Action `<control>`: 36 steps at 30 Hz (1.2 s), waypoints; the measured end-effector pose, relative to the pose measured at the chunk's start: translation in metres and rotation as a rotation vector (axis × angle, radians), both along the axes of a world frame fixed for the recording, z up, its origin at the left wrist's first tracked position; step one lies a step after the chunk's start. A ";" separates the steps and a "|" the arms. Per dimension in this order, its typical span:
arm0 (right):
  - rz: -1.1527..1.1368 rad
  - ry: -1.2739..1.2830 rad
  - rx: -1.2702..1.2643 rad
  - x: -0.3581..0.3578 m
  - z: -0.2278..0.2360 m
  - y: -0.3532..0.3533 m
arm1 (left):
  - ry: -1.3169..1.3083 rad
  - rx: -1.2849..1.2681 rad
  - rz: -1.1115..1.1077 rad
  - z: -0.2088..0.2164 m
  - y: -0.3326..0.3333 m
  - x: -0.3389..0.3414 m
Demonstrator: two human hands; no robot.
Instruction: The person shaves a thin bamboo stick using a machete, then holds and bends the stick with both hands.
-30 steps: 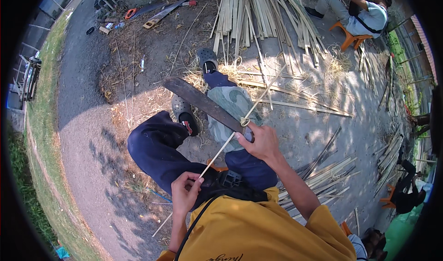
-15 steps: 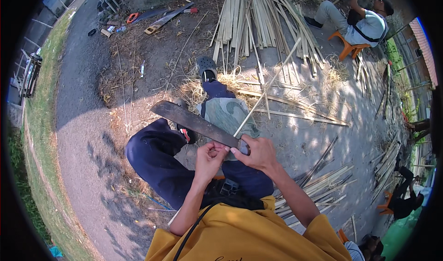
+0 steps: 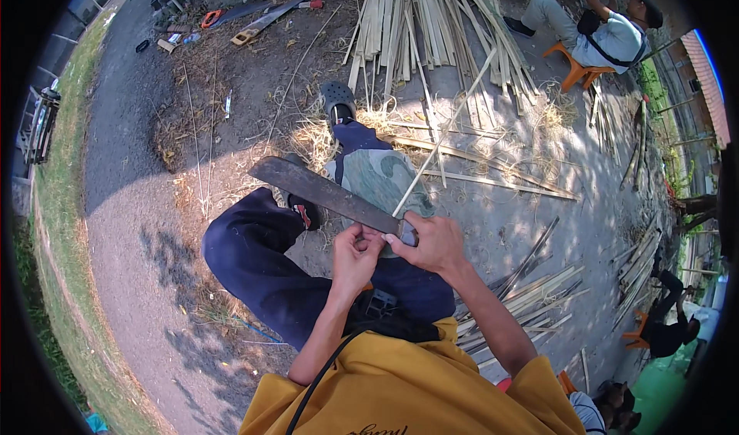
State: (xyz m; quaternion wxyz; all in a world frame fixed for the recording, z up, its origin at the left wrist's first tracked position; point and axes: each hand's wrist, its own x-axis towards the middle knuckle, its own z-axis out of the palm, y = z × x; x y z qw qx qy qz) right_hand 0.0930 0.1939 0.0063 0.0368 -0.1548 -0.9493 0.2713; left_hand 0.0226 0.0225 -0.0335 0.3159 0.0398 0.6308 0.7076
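Note:
A dark, broad-bladed machete (image 3: 327, 195) lies slantwise above my lap, its tip toward the upper left. My right hand (image 3: 436, 244) is closed around its handle end, thumb stretched toward the left hand. A long, thin pale bamboo strip (image 3: 442, 138) runs from the blade beside my right hand away to the upper right. My left hand (image 3: 356, 258) is pinched just below the blade, its fingertips almost touching my right thumb. What lies between those fingertips is too small to tell. Beneath the blade and strip, a camouflage cloth (image 3: 377, 175) covers my leg.
Many pale strips (image 3: 419, 31) are piled ahead, with shavings (image 3: 315, 141) around my foot. Handsaws (image 3: 269, 21) lie at the far left. More strips (image 3: 531, 312) lie to my right. A person (image 3: 608, 38) sits on an orange stool (image 3: 576, 71); others sit at lower right.
The view has shifted slightly, so the ground sits a little higher and further left. My hands, the machete and the strip keep nearly the same arrangement.

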 end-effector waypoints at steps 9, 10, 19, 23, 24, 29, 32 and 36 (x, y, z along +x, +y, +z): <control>-0.016 -0.011 -0.012 0.001 -0.001 -0.006 | -0.086 -0.106 -0.014 0.021 -0.046 0.017; -0.013 -0.009 -0.012 0.002 -0.001 -0.007 | -0.084 -0.106 -0.010 0.024 -0.062 0.025; 0.050 0.030 0.087 0.005 0.001 -0.028 | -0.137 -0.159 0.045 0.054 -0.136 0.065; 0.069 0.041 0.079 0.002 0.003 -0.036 | -0.065 -0.182 0.107 0.052 -0.135 0.062; 0.049 0.040 0.066 0.000 0.004 -0.036 | -0.043 -0.185 0.102 0.048 -0.132 0.058; -0.013 0.039 -0.044 -0.003 0.003 -0.027 | 0.114 -0.186 0.069 0.035 -0.098 0.035; -0.004 0.034 -0.039 0.009 0.000 -0.032 | 0.145 -0.187 0.010 0.027 -0.065 0.016; -0.008 0.023 0.039 0.009 0.000 -0.024 | 0.243 -0.302 -0.065 0.024 -0.066 0.010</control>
